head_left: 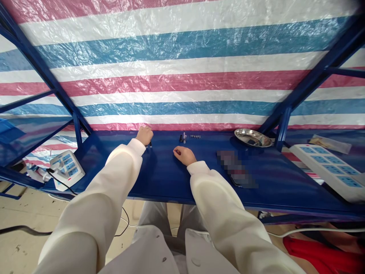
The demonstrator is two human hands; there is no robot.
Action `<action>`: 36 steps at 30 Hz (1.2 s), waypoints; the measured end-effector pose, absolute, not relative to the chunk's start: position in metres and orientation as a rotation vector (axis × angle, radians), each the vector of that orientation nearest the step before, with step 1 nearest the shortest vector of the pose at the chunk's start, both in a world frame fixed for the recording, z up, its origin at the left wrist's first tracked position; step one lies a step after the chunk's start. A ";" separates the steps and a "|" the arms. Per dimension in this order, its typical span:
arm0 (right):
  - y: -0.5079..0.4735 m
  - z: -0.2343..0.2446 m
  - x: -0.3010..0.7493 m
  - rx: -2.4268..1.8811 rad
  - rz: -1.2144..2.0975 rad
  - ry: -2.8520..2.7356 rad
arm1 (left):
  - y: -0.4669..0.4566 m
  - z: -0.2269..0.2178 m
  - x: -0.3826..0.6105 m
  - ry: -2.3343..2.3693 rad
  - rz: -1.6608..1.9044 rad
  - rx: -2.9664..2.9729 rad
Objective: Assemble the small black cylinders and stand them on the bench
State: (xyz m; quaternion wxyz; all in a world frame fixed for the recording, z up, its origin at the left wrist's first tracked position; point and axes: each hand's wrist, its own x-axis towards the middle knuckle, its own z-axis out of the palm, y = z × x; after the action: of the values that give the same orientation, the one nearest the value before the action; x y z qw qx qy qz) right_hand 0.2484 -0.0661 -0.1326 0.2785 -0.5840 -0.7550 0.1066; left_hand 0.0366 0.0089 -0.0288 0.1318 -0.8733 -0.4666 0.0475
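Both my arms, in cream sleeves, reach out over a blue metal shelf (159,179). My left hand (145,135) is curled into a loose fist near the shelf's back edge, and a small dark part pokes out beneath it. My right hand (184,155) rests on the shelf with its fingers pinched on something too small to name. Just beyond it stand two or three tiny upright parts (182,137), with a short row of small metal beads (195,136) beside them.
A shiny metal dish (252,137) sits at the back right. A blurred flat object (236,169) lies to the right of my right arm. White power strips lie at the far right (327,163) and low left (67,167). Blue frame posts and a striped tarp stand behind.
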 end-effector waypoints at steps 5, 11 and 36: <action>-0.066 -0.133 0.249 -1.563 0.277 -2.019 | 0.011 -0.031 0.036 -1.374 0.105 -2.552; -0.065 -0.135 0.249 -1.577 0.268 -2.017 | 0.013 -0.032 0.035 -1.384 0.085 -2.556; -0.048 -0.149 0.249 -2.027 0.100 -1.736 | -0.049 -0.064 0.102 -1.265 -0.408 -2.793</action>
State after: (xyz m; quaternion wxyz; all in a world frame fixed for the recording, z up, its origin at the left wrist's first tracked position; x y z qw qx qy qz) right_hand 0.2488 -0.0481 -0.1493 0.2332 -0.7381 -0.6321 0.0364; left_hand 0.1019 -0.0485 -0.0640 0.0242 -0.9027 -0.4088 -0.1319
